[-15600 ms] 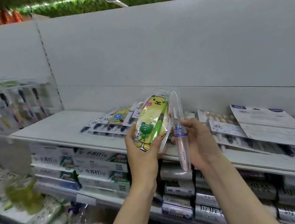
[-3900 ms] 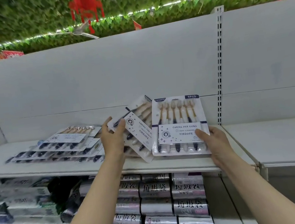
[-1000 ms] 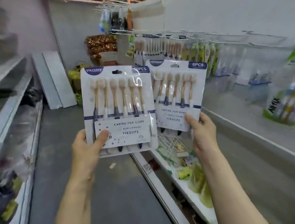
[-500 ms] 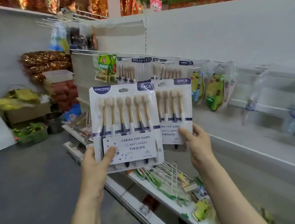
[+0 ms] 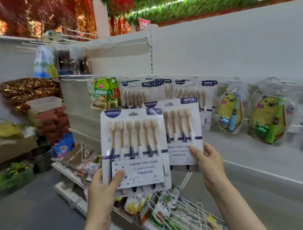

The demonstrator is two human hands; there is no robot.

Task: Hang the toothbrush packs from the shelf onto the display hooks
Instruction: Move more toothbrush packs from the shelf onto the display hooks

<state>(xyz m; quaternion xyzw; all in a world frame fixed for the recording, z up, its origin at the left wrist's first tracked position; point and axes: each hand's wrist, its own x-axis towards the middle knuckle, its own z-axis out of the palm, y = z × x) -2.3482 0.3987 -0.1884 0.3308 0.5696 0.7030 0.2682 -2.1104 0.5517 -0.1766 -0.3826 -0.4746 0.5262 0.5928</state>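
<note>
My left hand (image 5: pixel 103 188) grips the lower left corner of a white six-brush toothbrush pack (image 5: pixel 135 150), thumb on its label. My right hand (image 5: pixel 208 162) pinches the bottom of a second identical pack (image 5: pixel 183 130), which sits partly behind the first. Both packs are upright in front of me. Behind them, matching packs (image 5: pixel 145 94) hang in rows on the display hooks, and more (image 5: pixel 204 97) hang to the right. The hooks themselves are mostly hidden by the hung packs.
Yellow bear toothbrush packs (image 5: pixel 229 113) (image 5: pixel 267 118) hang to the right, green snack bags (image 5: pixel 104 94) to the left. A white shelf (image 5: pixel 265 160) runs below the hooks. A lower wire rack (image 5: pixel 177 212) holds small goods. Boxes and a bin (image 5: pixel 42 157) stand on the floor at left.
I have come closer to the hanging display and turned slightly toward it. Both hands still hold their packs, which now sit lower in front of the hung packs.
</note>
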